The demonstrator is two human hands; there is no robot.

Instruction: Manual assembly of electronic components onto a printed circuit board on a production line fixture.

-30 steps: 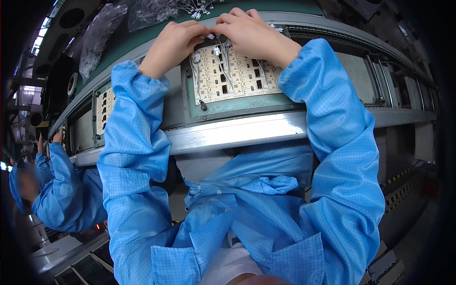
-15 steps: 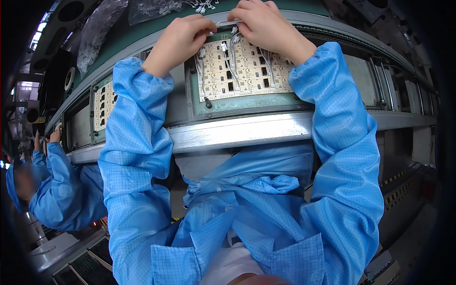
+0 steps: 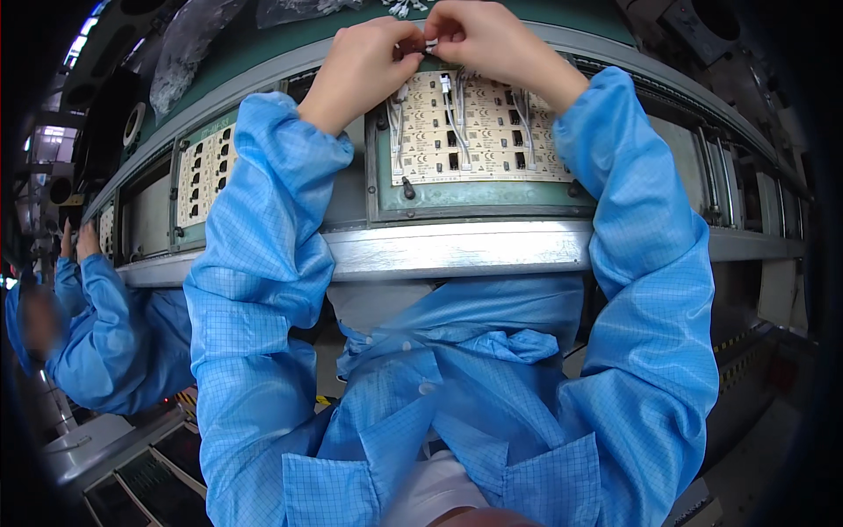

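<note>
My left hand [image 3: 369, 70] and my right hand [image 3: 496, 48] meet over the far edge of a panel of cream circuit boards [image 3: 487, 162]. Fingertips of both hands pinch a small white connector cable [image 3: 429, 46], mostly hidden by the fingers. The panel lies in a green fixture [image 3: 492, 195] on a rail line. Several white cables [image 3: 456, 123] run across the boards, with white plugs at their ends. Black components sit in columns on the boards. My right wrist covers the panel's far right part.
A metal rail [image 3: 457, 250] runs along the near side. Another fixture with cream boards [image 3: 200, 171] stands at left. Clear plastic bags [image 3: 180, 75] and loose white connectors [image 3: 407, 7] lie on the far green surface. At far left a co-worker in blue [image 3: 114, 351] works at the line.
My hands have come closer together, the left one moving right, and now meet at the fingertips. The fixtures appear shifted right in the picture. The co-worker's hands have risen a little.
</note>
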